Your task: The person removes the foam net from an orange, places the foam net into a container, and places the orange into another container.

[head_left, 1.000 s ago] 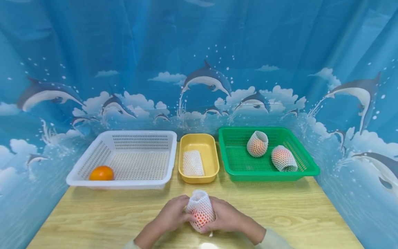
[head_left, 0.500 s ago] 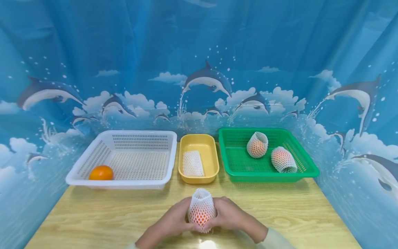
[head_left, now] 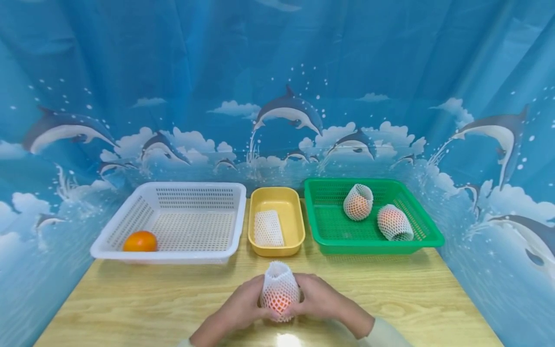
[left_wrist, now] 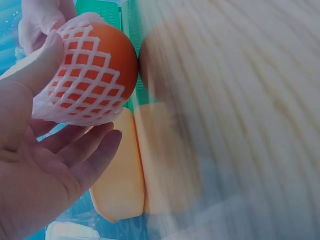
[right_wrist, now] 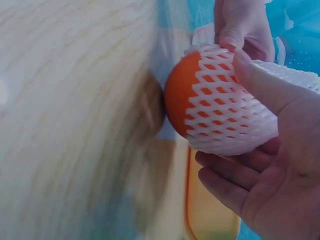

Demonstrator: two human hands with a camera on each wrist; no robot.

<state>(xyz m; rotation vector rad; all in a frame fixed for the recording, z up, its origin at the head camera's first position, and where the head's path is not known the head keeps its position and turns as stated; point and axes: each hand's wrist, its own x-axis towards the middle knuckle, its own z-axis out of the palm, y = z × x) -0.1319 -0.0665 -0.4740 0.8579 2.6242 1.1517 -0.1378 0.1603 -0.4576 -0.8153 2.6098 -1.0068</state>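
With my left grip [head_left: 244, 302] and my right grip [head_left: 320, 300] I hold one orange [left_wrist: 123, 57], partly inside a white foam net [head_left: 279, 284], touching the desk [head_left: 130, 299]. Beyond both grips stands the yellow tray [head_left: 293, 219], with the green basket [head_left: 331, 224] to its right.

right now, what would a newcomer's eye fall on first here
Probably the blue dolphin-print backdrop behind the table. Next, the netted orange fruit held between the left hand and right hand at its near side, and the bare orange fruit in the white basket's near left corner.
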